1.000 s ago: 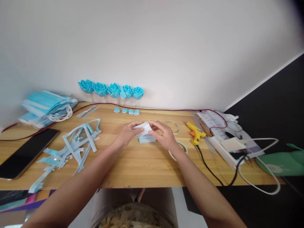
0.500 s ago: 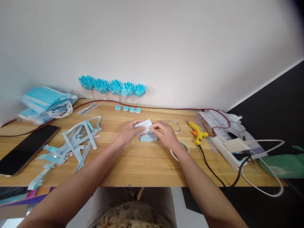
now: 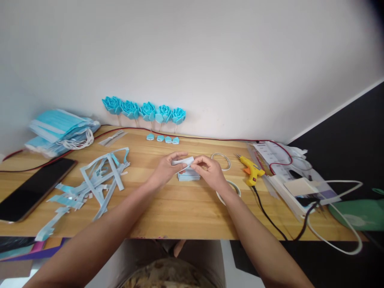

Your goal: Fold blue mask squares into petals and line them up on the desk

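Between my hands is a small pale piece of mask fabric point(image 3: 183, 161), curled over on itself. My left hand point(image 3: 168, 168) grips its left part, thumb on the near face and fingers behind. At its right end my right hand point(image 3: 209, 171) pinches the edge between thumb and fingertips. Just below, on the table, lies a stack of light blue fabric pieces point(image 3: 189, 176), partly hidden by my fingers. A tape roll point(image 3: 235, 186) sits under my right wrist, and another roll point(image 3: 229, 161) lies behind it.
Blue fabric roses point(image 3: 148, 111) on sticks lean against the wall, with several folded petals point(image 3: 160, 138) before them. Fabric scraps point(image 3: 99, 176), a phone point(image 3: 36, 188) and face masks point(image 3: 57, 126) lie left. A yellow glue gun point(image 3: 252, 170) and power strip point(image 3: 288, 196) are right.
The fabric piece, flatter and facing up before, is now bent over into a narrower curl. Both hands stay in nearly the same place, and the view has shifted slightly.
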### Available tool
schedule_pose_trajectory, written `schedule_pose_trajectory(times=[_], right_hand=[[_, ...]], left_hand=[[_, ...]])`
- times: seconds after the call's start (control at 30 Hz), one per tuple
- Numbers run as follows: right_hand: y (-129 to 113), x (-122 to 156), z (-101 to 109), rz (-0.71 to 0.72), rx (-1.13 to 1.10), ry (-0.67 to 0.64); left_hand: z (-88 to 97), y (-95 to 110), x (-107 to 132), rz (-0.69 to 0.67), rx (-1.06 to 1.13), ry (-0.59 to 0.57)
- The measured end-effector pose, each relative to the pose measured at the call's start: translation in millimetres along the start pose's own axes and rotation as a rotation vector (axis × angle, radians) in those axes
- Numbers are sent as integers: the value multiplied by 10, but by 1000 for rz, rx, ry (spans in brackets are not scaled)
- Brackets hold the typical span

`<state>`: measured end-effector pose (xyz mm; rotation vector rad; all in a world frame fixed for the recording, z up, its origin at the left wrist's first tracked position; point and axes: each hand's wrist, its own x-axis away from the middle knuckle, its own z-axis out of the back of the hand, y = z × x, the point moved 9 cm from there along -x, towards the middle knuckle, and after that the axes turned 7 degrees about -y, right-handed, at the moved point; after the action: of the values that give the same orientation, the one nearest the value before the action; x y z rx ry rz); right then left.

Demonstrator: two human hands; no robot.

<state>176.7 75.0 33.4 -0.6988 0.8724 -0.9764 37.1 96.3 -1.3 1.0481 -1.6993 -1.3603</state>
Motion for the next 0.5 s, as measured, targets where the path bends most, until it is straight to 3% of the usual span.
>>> schedule_pose_trajectory(times=[0.27,0.5], right_hand=[[-38,11,-10,32,67,-56],[-79,-6,-28,68,109,-77]], left_hand=[[0,-140,-21,66,195,-31],[-39,-150,-15,76,190,-64]])
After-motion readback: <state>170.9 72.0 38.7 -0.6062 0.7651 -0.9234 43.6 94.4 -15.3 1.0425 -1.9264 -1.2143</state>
